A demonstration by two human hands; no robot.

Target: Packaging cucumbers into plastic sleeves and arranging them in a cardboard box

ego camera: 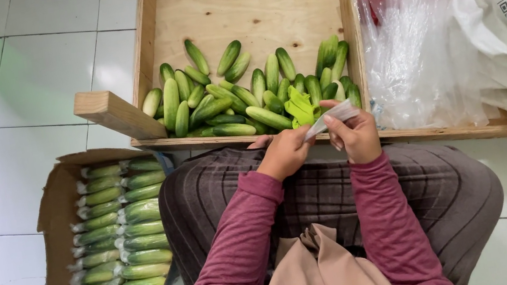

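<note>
I am sitting on a white tiled floor (pixel 1 87) in front of a wooden tray (pixel 147 51). Loose cucumbers (pixel 246 96) are lying in the tray's near part. Just over its near edge, my left hand (pixel 283 152) and right hand (pixel 356 136) are both pinching a thin clear plastic bag (pixel 331 118). Left of the tray, a cardboard box (pixel 51 215) is holding wrapped cucumbers (pixel 122 231)
</note>
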